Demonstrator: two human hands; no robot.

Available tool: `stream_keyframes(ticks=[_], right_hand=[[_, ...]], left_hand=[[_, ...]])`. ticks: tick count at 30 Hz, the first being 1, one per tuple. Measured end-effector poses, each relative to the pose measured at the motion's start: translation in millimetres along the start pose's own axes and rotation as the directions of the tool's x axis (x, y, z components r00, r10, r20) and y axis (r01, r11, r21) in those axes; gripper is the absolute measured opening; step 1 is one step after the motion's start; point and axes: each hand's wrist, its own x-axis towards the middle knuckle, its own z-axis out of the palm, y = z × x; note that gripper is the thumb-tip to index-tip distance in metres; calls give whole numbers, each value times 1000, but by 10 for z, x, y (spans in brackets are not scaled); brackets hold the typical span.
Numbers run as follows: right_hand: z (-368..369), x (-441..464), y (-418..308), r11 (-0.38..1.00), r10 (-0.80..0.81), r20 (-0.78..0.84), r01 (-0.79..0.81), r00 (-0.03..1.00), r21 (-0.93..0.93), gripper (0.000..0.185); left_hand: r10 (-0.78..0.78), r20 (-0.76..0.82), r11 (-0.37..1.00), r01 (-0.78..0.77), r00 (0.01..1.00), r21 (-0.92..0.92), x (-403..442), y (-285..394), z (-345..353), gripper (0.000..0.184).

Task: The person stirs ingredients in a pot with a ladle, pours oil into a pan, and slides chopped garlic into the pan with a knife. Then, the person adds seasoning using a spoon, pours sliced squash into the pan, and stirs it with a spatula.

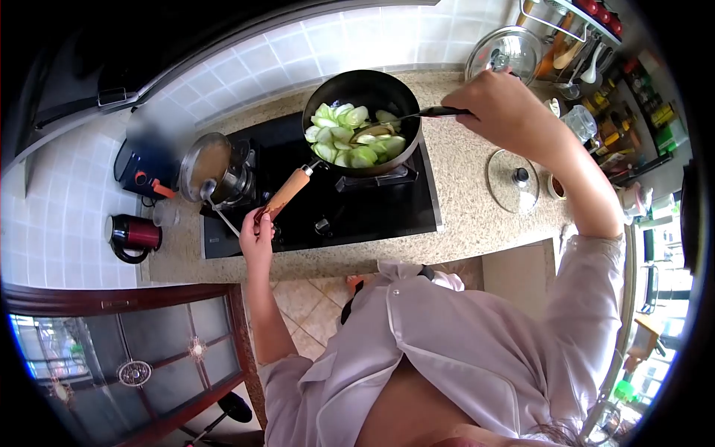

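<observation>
A dark wok (pixel 410 145) stands on the right side of the black gas stove (pixel 298 231), with pale green vegetable slices (pixel 342 134) inside. My left hand (pixel 258 229) is closed on the end of the wok's wooden handle (pixel 287 195). Above the counter to the right of the wok, my right hand (pixel 480 97) grips the black handle of a spatula (pixel 447 112). The spatula's head reaches in among the slices at the wok's right side.
A pot (pixel 242 182) with a ladle sits on the left burner. Left of it stand a dark appliance (pixel 138 167) and a red kettle (pixel 141 232). Glass lids (pixel 512 179) lie and lean on the right counter, near jars (pixel 579 123) and hanging utensils (pixel 592 63).
</observation>
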Motion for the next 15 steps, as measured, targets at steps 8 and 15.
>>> stream_keyframes(ticks=[8,15], right_hand=[[-125,-104,-579,987,40,158,-14,987,-163,16],[701,215,-964,914,310,204,-232,929,-332,14]], left_hand=[[95,126,995,-99,987,33,208,-55,-84,27],[171,149,984,-177,974,26,213,-22,-140,25]])
